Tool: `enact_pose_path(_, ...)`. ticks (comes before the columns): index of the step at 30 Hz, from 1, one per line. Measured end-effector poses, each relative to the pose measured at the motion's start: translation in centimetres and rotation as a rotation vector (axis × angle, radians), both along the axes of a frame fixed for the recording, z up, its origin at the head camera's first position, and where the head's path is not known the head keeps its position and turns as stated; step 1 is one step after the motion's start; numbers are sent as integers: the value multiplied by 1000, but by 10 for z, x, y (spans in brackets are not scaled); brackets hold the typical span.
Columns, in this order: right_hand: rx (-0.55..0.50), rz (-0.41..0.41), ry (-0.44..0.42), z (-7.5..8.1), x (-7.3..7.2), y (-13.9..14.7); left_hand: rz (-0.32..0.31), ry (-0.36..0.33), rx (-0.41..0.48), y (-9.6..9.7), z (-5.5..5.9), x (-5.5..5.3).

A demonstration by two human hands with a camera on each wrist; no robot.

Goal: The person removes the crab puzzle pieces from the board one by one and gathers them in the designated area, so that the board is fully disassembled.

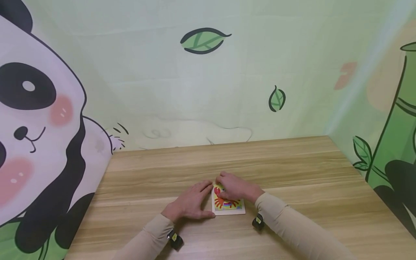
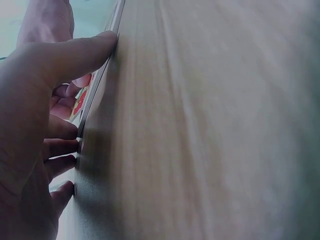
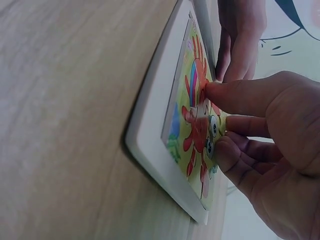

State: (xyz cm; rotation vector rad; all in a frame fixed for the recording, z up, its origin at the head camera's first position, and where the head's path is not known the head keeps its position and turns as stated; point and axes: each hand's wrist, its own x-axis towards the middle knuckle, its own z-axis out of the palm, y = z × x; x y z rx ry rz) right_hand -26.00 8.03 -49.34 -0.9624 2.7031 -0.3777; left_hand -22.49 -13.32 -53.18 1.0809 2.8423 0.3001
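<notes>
A jigsaw puzzle (image 1: 227,206) with a red crab on yellow lies in a white-rimmed tray (image 1: 234,212) on the table. My left hand (image 1: 192,200) rests along the tray's left side, thumb at the near corner and fingers spread toward the far corner. Over the puzzle's upper part, my right hand (image 1: 235,186) has its fingers curled and its thumb on the crab. In the left wrist view, a red and yellow puzzle piece (image 2: 80,102) shows between the right thumb and fingers. The right hand covers part of the crab in the head view.
The wooden table (image 1: 156,169) stretches around the tray on all sides. Behind it hangs a pale green cloth (image 1: 247,54) printed with leaves, with a large panda (image 1: 35,119) at the left. Each wrist wears a small black camera (image 1: 175,241).
</notes>
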Motion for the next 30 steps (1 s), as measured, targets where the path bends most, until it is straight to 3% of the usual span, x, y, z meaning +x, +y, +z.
enact_pose_path(30,-13,-47,36,2,2,-2,5,-23,-6,-1,2,0)
